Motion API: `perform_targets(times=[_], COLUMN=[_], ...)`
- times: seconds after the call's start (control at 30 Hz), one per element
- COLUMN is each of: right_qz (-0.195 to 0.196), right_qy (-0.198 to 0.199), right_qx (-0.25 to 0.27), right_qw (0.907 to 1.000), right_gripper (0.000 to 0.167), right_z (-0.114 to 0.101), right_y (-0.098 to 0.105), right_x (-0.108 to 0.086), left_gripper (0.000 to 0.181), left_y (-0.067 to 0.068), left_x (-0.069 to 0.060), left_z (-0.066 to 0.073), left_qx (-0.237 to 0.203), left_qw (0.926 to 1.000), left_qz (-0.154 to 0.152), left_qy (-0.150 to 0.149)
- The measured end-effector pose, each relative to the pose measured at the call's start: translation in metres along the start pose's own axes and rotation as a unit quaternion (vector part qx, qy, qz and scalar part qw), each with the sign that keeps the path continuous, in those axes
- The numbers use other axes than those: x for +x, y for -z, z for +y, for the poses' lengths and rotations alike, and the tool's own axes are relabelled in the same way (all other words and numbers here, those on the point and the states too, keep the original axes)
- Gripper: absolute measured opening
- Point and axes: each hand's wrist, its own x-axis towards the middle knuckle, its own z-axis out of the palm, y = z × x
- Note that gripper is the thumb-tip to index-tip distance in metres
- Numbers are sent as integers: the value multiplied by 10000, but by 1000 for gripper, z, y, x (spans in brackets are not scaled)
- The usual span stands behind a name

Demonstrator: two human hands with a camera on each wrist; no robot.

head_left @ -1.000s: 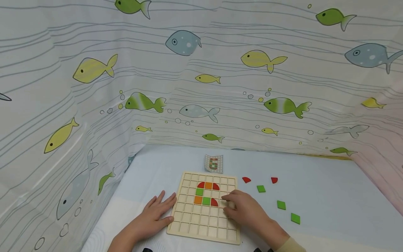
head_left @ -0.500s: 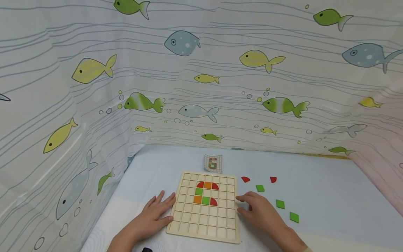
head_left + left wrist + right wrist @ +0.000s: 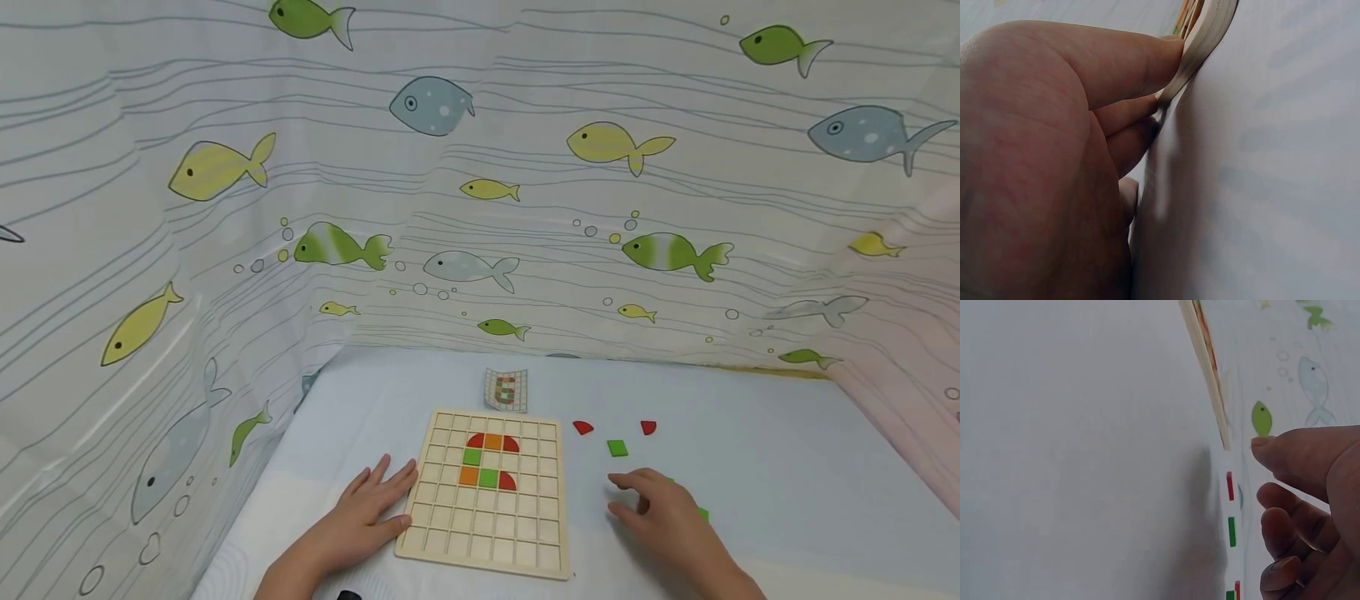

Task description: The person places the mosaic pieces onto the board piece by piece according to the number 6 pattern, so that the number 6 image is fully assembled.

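The wooden grid board [image 3: 517,529] lies flat on the table. Set in its cells are several thin red, orange and green pieces, including an orange square [image 3: 492,442] and a green square [image 3: 487,477]. Spread fingers of my left hand [image 3: 358,515] rest along the board's left edge; the left wrist view shows the thumb touching its rim [image 3: 1200,53]. Right of the board, my right hand [image 3: 671,521] hovers over the table with nothing between its bent fingers and thumb. A loose green square [image 3: 617,448] is just beyond its fingertips. Two more green squares are mostly hidden behind this hand.
Behind the board lies a small curled pattern card [image 3: 506,390]. Two red quarter-circle pieces, one nearer the board [image 3: 583,427] and one farther right [image 3: 648,427], lie on the table. A fish-print sheet [image 3: 540,217] rises behind and to the left.
My right hand has moved from over the board's right side to the table on the right, near the loose green squares. The left hand stays at the board's edge.
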Motion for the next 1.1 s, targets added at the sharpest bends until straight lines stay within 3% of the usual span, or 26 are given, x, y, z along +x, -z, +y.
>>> perform_targets(times=[0.57,0.7,0.9,1.1], right_qz=[372,309,40,30], right_qy=[-138,-451,-1100,-1236], right_qx=[-51,-154,-346,-588], right_qw=[9992,9984,9933,9906], right_gripper=[37,33,41,45], right_z=[34,43,63,79], right_y=[19,24,33,39], right_x=[-17,-21,-29,-34], left_gripper=[65,64,64,64], left_y=[2,3,2,0], left_x=[0,-1,-2,-1], left_z=[4,4,3,2], left_qx=[-57,-57,-37,-51], left_qw=[10000,10000,10000,10000], left_qz=[-46,-21,-38,-23], left_qy=[63,29,14,65])
